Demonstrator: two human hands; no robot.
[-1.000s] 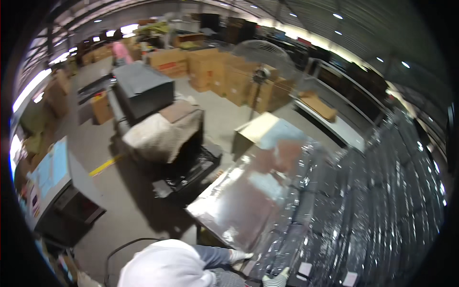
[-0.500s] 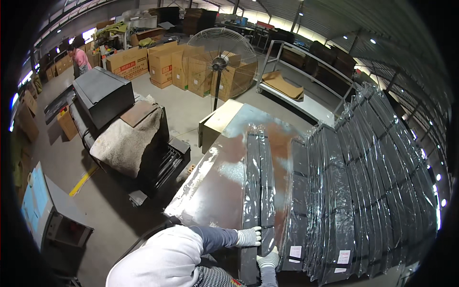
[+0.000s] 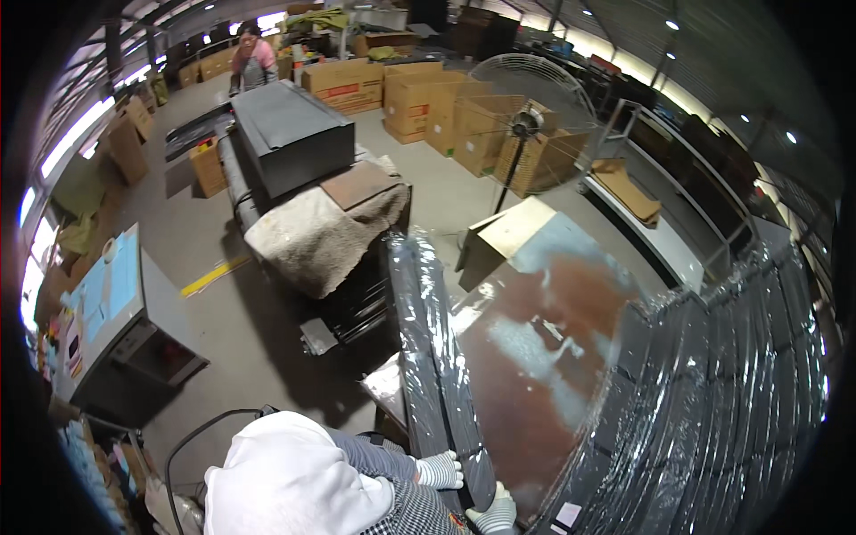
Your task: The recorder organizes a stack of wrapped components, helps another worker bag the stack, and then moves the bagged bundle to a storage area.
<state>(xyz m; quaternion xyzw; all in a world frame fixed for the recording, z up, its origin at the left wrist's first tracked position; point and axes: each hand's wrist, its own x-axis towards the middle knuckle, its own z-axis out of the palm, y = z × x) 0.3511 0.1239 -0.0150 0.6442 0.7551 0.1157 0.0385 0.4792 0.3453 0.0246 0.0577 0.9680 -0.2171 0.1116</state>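
Both gloved hands grip 1 long black plastic-wrapped panel at its near end, over the brown table.

The left hand is closed on the panel's left edge and the right hand on its lower right corner, the 2 hands close together but not touching. The panel lies lengthwise along the table's left edge, its far end reaching toward the cloth-draped black cabinet left of the table. To the table's right a stack of similar wrapped panels leans against it, seemingly on edge, though the fisheye bend makes this hard to judge. Beyond the table's far end stand a cardboard box and a pedestal fan. Far past the table, a person in a pink top stands among cartons.
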